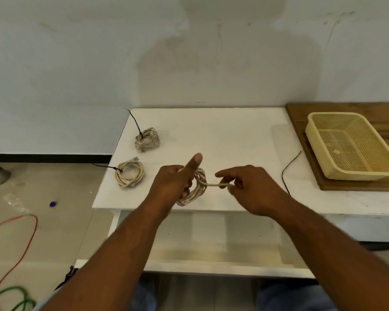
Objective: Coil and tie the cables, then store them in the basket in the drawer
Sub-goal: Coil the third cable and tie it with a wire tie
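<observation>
- The white table (211,131) stands against a pale wall, with the open drawer (211,254) below its front edge.
- Your left hand (173,182) clenches the coil (197,187) above that edge.
- Your right hand (240,187) pinches the cable's loose end (213,184), which runs level and rightward from the coil.
- The basket (350,147) sits far right, nearer your right hand.

Wide bare stretch across the middle and back of the white surface (211,131), two tied cable coils (147,140) crowding its left edge, loose black zip tie (289,173) lying right, yellow basket (350,147) blocking the far right, open drawer (211,243) below, unobstructed.
</observation>
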